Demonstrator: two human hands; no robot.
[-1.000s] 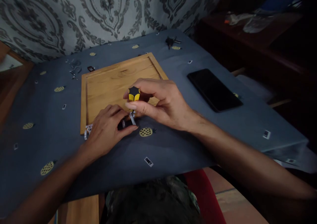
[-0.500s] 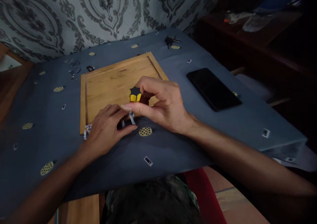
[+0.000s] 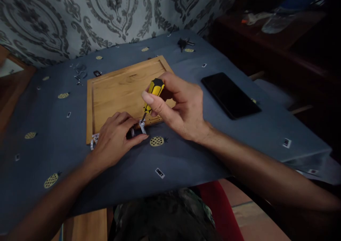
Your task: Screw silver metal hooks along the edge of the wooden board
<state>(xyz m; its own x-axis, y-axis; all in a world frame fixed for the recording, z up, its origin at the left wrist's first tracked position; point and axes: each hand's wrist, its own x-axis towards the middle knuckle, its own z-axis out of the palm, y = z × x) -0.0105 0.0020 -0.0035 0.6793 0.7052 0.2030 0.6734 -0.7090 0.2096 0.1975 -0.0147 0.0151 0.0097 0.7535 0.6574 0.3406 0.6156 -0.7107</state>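
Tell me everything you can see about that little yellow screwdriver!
The screwdriver is short and stubby, with a yellow handle that looks like plastic, black at its top end, and a thin dark metal shaft. It is tilted, handle leaning up and right, tip pointing down at a small silver metal fitting on the near edge of the wooden board. The right hand pinches the handle between thumb and fingers. The left hand presses on the fitting beside the tip.
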